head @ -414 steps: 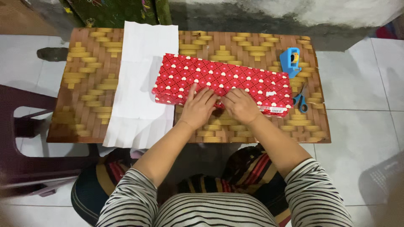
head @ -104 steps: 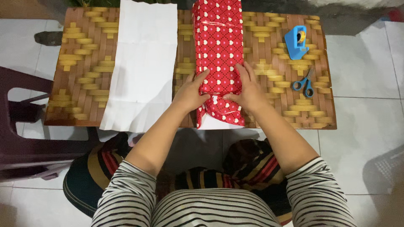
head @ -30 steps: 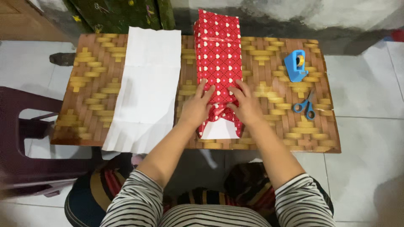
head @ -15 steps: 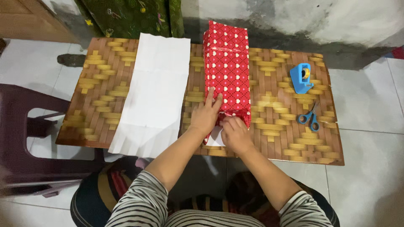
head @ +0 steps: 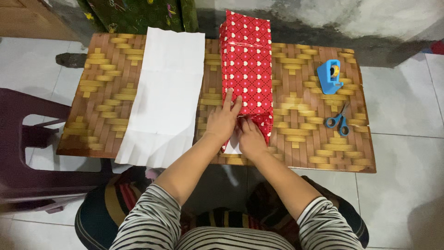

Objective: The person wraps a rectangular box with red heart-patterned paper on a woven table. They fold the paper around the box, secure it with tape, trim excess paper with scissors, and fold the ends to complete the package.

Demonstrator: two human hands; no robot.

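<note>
A long box wrapped in red paper with white hearts [head: 245, 69] lies lengthwise away from me on a low table with a woven bamboo pattern [head: 300, 134]. My left hand [head: 223, 121] lies flat on the box's near left corner, fingers spread on the top. My right hand [head: 251, 136] presses against the near end of the box, fingers pushing the loose paper flap in. A white inner side of the paper shows below the hands at the table's front edge.
A white sheet of paper [head: 164, 92] lies left of the box. A blue tape dispenser [head: 329, 76] and blue-handled scissors [head: 338, 121] sit at the right. A dark plastic chair [head: 27, 153] stands at the left; tiled floor surrounds the table.
The box was turned from crosswise to lengthwise. In the last second my right hand moved from the box's top right down to its near end, folding the paper there.
</note>
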